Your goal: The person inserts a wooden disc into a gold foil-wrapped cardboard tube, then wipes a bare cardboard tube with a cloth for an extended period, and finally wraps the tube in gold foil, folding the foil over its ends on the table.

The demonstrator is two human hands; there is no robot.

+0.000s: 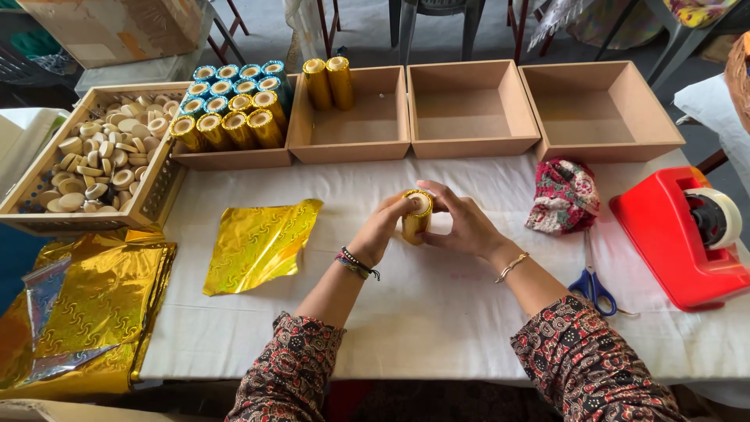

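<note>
At table centre, left hand (384, 225) and right hand (461, 223) clamp together around a gold-foil-wrapped cylinder (416, 216) between them; loose gold foil sheet (258, 244) at nine o'clock, red tape dispenser (678, 234) at three

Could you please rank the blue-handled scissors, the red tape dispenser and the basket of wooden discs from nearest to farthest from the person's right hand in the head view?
From the right hand:
1. Blue-handled scissors, just to its right, beside the forearm.
2. Red tape dispenser, farther right at the table edge.
3. Basket of wooden discs, far left, across the table.
</note>
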